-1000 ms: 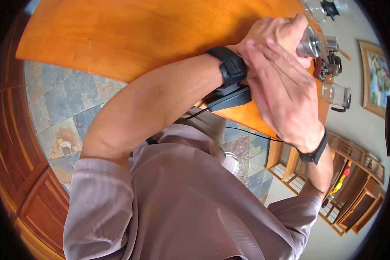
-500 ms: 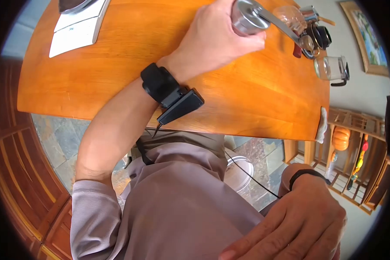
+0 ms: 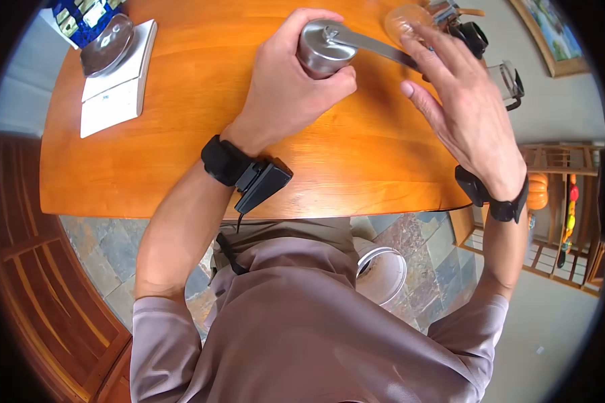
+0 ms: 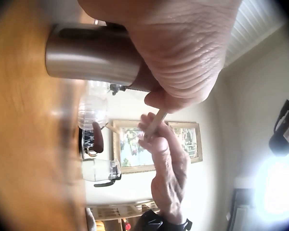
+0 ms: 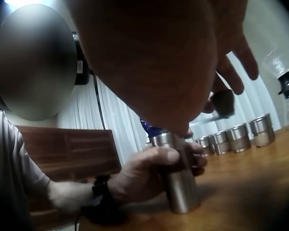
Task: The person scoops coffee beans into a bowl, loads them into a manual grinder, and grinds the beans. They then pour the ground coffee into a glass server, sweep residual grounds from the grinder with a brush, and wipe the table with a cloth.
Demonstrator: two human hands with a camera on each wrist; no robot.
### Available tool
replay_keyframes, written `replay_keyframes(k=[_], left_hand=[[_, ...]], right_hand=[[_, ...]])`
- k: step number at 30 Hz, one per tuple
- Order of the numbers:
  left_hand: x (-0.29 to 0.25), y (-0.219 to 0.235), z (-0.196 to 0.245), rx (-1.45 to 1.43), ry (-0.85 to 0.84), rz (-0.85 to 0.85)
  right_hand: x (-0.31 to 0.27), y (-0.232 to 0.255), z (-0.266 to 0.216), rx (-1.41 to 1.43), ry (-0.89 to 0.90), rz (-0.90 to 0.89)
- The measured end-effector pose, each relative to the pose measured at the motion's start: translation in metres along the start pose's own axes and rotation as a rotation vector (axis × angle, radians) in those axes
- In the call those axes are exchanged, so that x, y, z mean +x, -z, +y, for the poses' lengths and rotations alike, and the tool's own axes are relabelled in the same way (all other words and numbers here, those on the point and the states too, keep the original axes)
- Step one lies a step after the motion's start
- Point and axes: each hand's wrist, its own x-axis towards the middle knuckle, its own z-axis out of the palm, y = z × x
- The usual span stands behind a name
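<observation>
Though plain — a silvery cylindrical grinder [image 3: 324, 59] — long flat crank [image 3: 380, 48] atop.

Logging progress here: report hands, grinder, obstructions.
Left hand grips grinder. Right hand at crank, grip unclear. Grinder upright. Nothing visibly blocking crank.

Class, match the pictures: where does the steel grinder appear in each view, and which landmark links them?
Head: the steel grinder is at the top, just right of centre.
Left wrist: the steel grinder runs sideways at upper left.
Right wrist: the steel grinder is below centre, slightly right.
Shared landmark: the left hand gripping it.
</observation>
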Motion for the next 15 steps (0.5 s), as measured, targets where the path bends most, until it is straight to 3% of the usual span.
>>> replay_keyframes(k=[2, 8, 10, 12, 15], left_hand=[[0.002, 0.0, -0.007, 0.047, -0.151, 0.002], [0.001, -0.002, -0.007, 0.152, -0.204, 0.025], [0.001, -0.002, -0.006, 0.147, -0.191, 0.047], [0.002, -0.005, -0.005, 0.146, -0.179, 0.071], [0.002, -0.01, -0.009, 0.107, -0.186, 0.135]], right_hand=[[-0.006, -0.003, 0.002, 0.06, -0.05, -0.083], [-0.011, 0.02, -0.001, 0.207, -0.021, -0.099], [-0.008, 0.039, -0.006, 0.318, -0.047, -0.187], [-0.001, 0.052, -0.018, 0.346, 0.032, -0.186], [0.02, 0.055, -0.048, 0.475, 0.313, -0.172]])
